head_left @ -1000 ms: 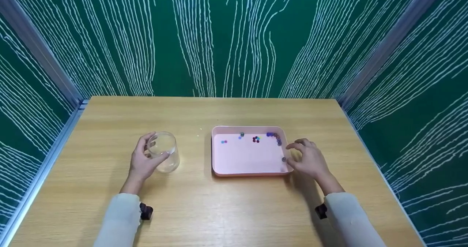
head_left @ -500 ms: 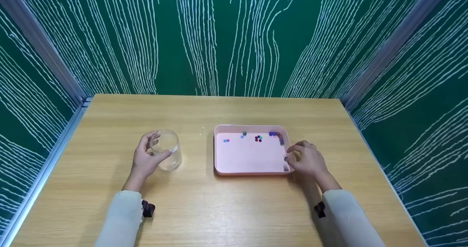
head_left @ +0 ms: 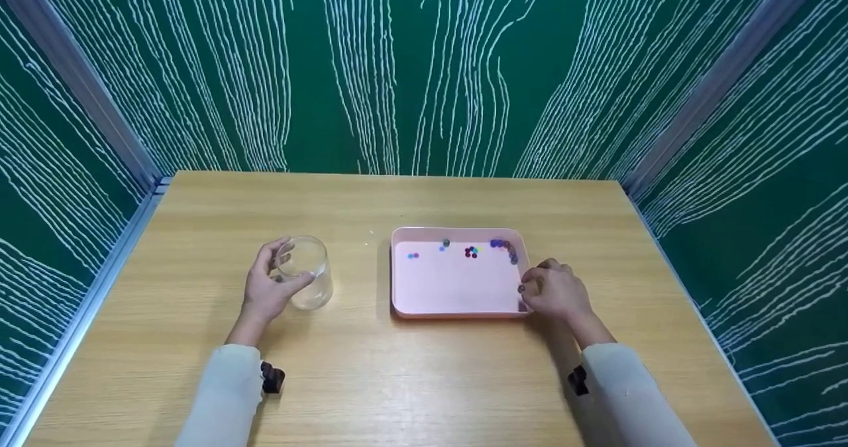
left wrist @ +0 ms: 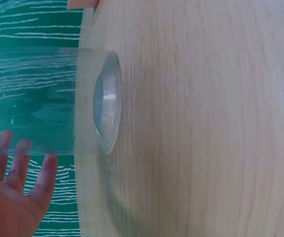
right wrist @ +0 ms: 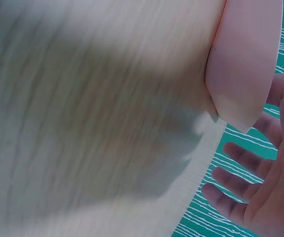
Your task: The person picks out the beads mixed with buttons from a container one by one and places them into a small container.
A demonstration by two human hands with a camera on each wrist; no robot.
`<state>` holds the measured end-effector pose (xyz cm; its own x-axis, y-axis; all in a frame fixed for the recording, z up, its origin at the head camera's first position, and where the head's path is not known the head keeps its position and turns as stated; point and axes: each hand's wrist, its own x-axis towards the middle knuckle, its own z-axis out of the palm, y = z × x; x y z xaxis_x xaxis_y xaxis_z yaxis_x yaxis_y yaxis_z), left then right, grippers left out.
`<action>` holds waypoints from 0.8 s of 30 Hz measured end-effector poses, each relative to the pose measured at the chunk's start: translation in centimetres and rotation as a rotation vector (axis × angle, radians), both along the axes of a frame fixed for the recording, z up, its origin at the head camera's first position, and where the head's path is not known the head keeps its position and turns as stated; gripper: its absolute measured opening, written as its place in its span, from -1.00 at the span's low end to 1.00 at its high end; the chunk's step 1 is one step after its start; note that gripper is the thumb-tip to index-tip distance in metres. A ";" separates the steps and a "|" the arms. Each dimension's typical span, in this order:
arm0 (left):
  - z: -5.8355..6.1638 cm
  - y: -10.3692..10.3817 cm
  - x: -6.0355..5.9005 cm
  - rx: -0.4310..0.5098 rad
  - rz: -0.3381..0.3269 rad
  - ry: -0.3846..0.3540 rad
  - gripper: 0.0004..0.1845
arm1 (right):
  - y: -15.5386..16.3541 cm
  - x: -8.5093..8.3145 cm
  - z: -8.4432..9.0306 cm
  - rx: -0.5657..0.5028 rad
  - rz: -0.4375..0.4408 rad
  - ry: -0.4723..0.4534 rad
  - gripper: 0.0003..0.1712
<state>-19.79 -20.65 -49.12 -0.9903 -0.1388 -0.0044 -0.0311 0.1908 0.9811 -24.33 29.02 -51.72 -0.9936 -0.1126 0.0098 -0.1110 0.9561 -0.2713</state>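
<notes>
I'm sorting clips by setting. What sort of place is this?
Probably a staged recording booth, not a home: a bare wooden table boxed in on three sides by green panels in metal framing. On it stand only a clear glass, held by the left hand, and a pink tray of beads.

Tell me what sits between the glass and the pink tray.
Only bare wooden table lies between the clear glass and the pink tray, seen in the head view.

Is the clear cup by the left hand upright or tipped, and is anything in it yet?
Upright and apparently empty: the clear cup stands base-down on the table, gripped by the left hand; no beads show through its wall.
</notes>
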 end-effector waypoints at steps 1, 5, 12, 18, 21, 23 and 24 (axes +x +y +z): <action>0.4 0.2 0.2 -0.006 -0.005 0.001 -0.18 | 0.0 0.0 -0.1 0.007 0.014 0.015 -0.71; 1.2 0.5 0.7 -0.041 -0.014 0.006 -0.17 | 0.2 -0.1 -0.4 0.031 0.054 0.067 -0.70; 1.4 0.7 0.7 -0.020 0.010 0.015 -0.20 | -0.1 -0.3 -0.5 0.027 0.028 0.026 -0.72; 1.3 0.7 0.8 -0.012 0.010 0.018 -0.21 | -0.4 -0.6 -0.5 0.034 0.011 -0.002 -0.74; 1.3 0.7 0.8 -0.008 0.009 0.017 -0.21 | -0.5 -0.8 -0.4 0.045 -0.005 -0.017 -0.74; 1.3 0.7 0.8 -0.006 0.009 0.015 -0.21 | -0.5 -0.9 -0.3 0.053 -0.009 -0.024 -0.75; 1.3 0.7 0.7 -0.006 0.008 0.015 -0.21 | -0.5 -0.9 -0.3 0.057 -0.011 -0.027 -0.75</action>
<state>-19.06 -19.98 -47.86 -0.9891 -0.1470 0.0114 -0.0179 0.1967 0.9803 -25.27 28.53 -52.00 -0.9946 -0.1015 -0.0229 -0.0941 0.9712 -0.2189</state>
